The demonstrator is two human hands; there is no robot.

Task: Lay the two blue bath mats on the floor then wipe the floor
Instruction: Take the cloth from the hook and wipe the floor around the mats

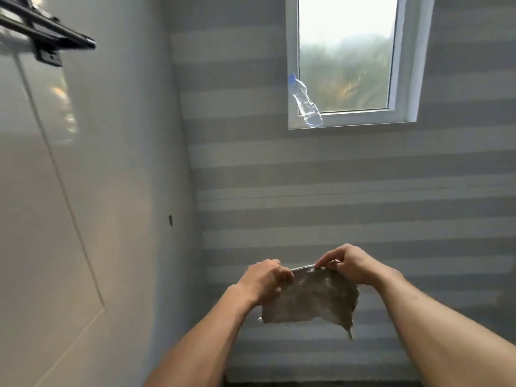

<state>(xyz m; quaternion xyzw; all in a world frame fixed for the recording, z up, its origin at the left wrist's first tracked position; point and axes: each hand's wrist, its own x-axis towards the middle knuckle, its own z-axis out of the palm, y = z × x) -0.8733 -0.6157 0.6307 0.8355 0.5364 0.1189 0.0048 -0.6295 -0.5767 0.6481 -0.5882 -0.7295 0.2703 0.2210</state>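
A small grey cloth [310,298] hangs in the air in front of a striped wall [349,196]. The left hand [264,280] pinches its top left corner. The right hand [350,263] pinches its top edge near the right corner. The rest of the cloth droops down between the two arms. Above, a squashed plastic bottle [305,103] with a blue cap leans in the window [346,60]. A black rack [47,37] sticks out from the shiny white wall on the left.
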